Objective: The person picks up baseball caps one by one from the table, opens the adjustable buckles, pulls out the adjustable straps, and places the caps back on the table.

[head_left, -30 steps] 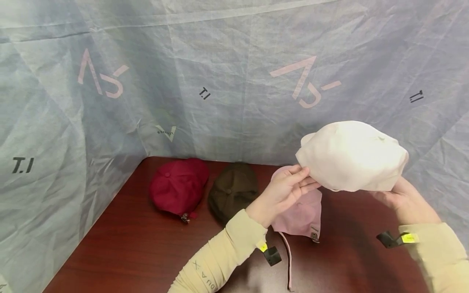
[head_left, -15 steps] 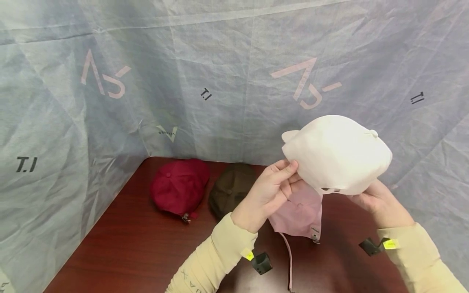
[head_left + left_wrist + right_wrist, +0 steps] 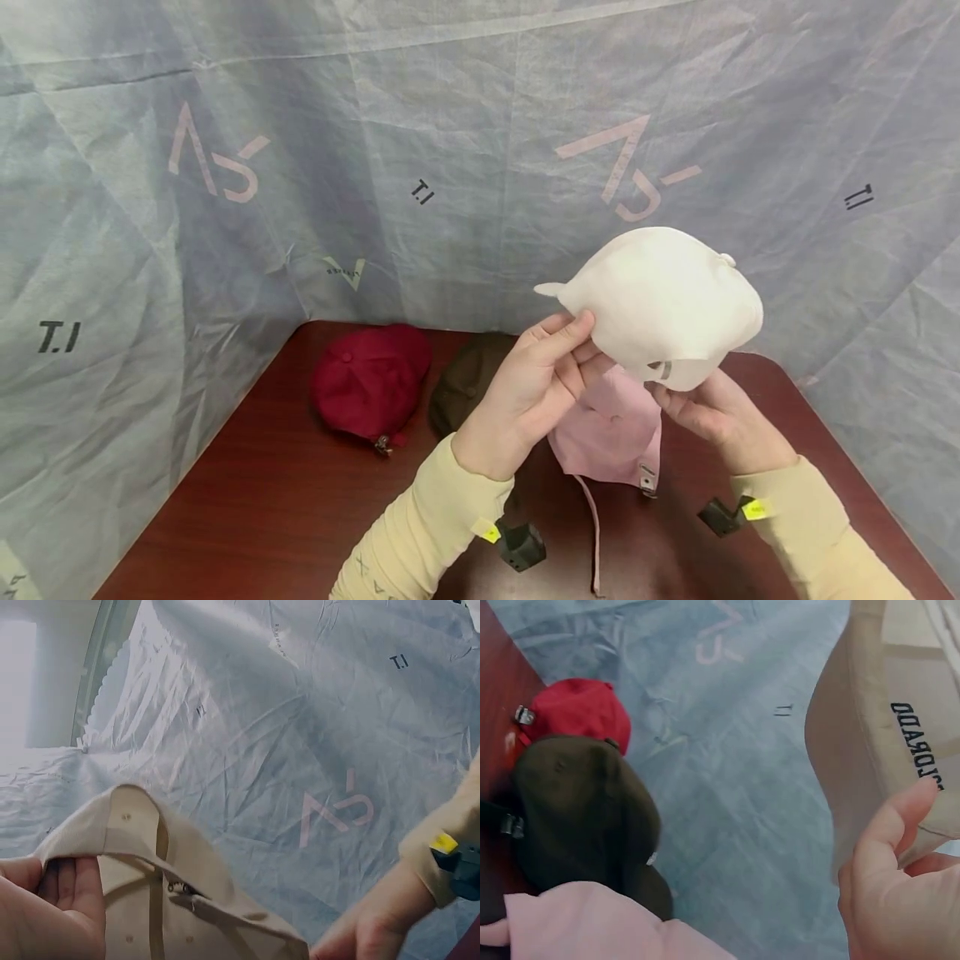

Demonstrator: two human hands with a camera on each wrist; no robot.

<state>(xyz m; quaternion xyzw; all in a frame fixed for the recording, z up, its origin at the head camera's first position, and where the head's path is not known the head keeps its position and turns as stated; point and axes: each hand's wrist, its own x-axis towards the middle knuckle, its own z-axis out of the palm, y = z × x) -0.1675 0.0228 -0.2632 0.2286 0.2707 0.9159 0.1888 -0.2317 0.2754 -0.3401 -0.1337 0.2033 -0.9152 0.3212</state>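
Note:
Both hands hold a white baseball cap (image 3: 667, 292) in the air, its top button toward the right and its back opening facing down toward me. My left hand (image 3: 528, 383) pinches the cap's left edge between thumb and fingers; the left wrist view shows the cap's inside (image 3: 202, 862) with a metal strap buckle. My right hand (image 3: 731, 417) grips the lower right edge. In the right wrist view its thumb lies on the inner side, near dark printed lettering (image 3: 916, 742). Under the hands a pink cap (image 3: 611, 433) lies on the table, partly hidden by them.
A red cap (image 3: 367, 383) and a dark olive cap (image 3: 457, 387) lie to the left on the brown table (image 3: 300, 508). The pink cap's strap (image 3: 595, 533) trails toward the front. Grey-blue fabric (image 3: 450, 167) hangs behind and on the sides.
Both hands have moved left with the white cap, and it has turned so that its back opening shows. The right hand has come closer to the left. The caps on the table have stayed put.

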